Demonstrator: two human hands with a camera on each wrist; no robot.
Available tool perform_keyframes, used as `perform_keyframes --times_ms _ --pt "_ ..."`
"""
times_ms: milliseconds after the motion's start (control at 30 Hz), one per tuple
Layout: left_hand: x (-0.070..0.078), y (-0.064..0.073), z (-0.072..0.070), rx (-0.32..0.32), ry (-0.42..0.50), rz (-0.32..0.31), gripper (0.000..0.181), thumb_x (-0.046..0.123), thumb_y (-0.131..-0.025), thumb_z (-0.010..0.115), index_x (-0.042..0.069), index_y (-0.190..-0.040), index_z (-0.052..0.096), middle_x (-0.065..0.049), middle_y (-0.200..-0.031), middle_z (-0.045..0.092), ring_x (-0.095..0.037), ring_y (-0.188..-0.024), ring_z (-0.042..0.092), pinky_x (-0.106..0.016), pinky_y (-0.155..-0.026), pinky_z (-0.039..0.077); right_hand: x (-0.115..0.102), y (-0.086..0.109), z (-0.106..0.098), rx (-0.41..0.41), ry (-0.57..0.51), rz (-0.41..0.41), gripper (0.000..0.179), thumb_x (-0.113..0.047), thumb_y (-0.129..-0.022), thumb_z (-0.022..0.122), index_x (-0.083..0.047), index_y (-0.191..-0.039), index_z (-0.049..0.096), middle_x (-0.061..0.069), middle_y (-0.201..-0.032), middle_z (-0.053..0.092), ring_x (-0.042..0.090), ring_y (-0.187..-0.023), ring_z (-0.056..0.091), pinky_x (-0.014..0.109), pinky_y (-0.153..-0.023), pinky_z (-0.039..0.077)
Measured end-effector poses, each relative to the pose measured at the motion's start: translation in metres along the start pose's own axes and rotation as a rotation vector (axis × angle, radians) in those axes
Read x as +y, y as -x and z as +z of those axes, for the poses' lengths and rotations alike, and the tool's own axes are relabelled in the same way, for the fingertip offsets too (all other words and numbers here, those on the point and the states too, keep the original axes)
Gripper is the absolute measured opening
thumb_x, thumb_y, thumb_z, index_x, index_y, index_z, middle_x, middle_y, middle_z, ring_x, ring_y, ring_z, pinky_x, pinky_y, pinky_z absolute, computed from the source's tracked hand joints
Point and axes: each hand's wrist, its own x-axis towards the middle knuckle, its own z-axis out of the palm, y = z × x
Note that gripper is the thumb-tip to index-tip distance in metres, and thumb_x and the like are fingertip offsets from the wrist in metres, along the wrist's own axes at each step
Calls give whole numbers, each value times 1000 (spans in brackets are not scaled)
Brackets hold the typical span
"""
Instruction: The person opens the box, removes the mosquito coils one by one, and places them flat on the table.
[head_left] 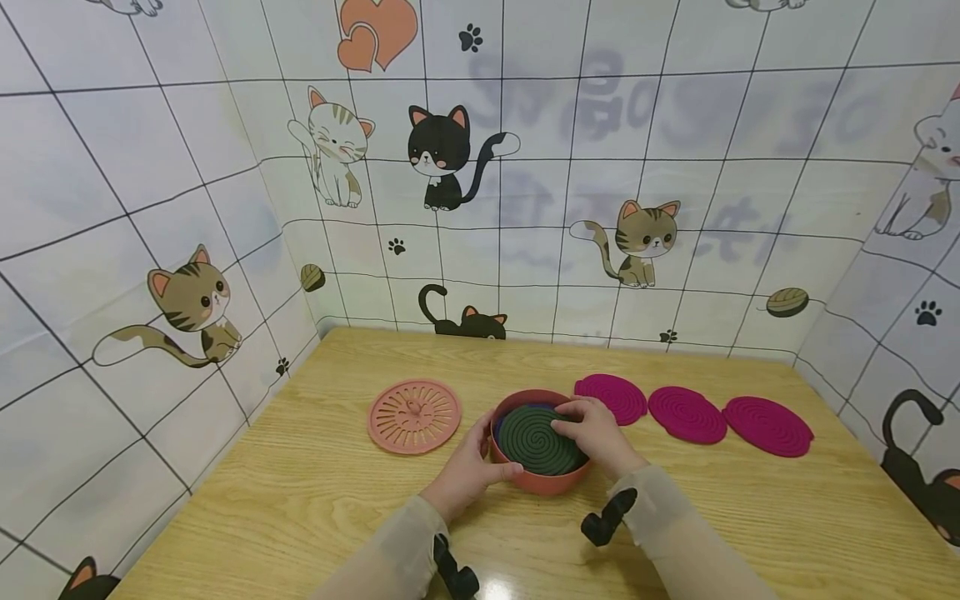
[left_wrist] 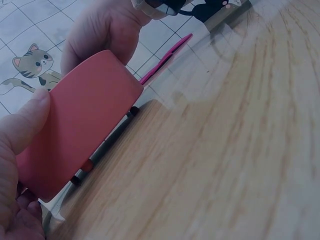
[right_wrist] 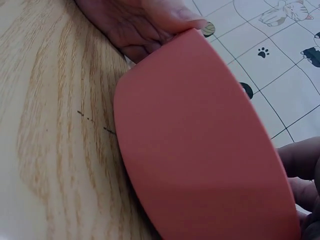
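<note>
A coral bowl [head_left: 551,483] stands on the wooden table, and my left hand [head_left: 468,471] grips its left side, thumb at the front wall. In the left wrist view that thumb [left_wrist: 32,120] presses along the bowl's wall. Inside the bowl lies a dark green spiral coaster [head_left: 536,437], slightly tilted near the rim. A dark blue piece [head_left: 497,427] shows under its edge. My right hand [head_left: 603,437] reaches over the right rim and pinches the green coaster's right edge. From the right wrist, the bowl's wall hides the coaster.
Three magenta spiral coasters lie in a row behind and right of the bowl: one [head_left: 618,400] partly behind my right hand, a middle one [head_left: 687,415], and a far right one [head_left: 768,426]. A round coral slotted lid [head_left: 415,417] lies left. Cat-print walls [head_left: 540,250] enclose the table [head_left: 300,508].
</note>
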Motion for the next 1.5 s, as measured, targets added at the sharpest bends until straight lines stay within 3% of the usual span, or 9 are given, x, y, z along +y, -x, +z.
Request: perform_keyframes --times_ms 267,500,967,1233,1500 --pt "-1 -1 0 6 -14 -14 98 28 -78 81 15 -153 19 -4 -155 27 -23 -144 20 -47 -117 18 -4 0 -3 25 -2 -37 30 -13 -91 65 0 -118 64 19 -146 38 40 -138 20 62 -113 13" --pt "-1 -1 -1 3 4 -18 99 27 -77 82 15 -153 19 -2 -155 28 -21 -144 20 -45 -117 17 -10 4 -4 3 -61 -39 31 -13 -92 64 -2 -121 60 15 -120 60 29 -114 52 49 -102 43" --pt "-3 -2 -1 2 2 -13 100 28 -77 82 16 -154 19 -1 -155 28 -21 -144 20 -45 -117 17 -12 6 -8 -84 -276 -35 44 -4 -92 62 3 -134 50 17 -119 57 21 -102 57 31 -85 54" --pt "-2 -1 -1 -2 25 -4 98 23 -79 81 14 -154 18 -4 -155 27 -25 -145 18 -48 -117 15 -11 3 -10 -125 -302 35 42 -6 -92 61 2 -132 52 17 -121 56 20 -99 59 33 -83 55" --pt "-1 -1 1 3 45 10 100 19 -78 82 13 -154 18 -5 -157 24 -24 -146 13 -49 -118 10 -16 0 -18 -194 -290 49 39 -4 -91 61 1 -130 53 16 -113 59 19 -85 62 33 -68 57"
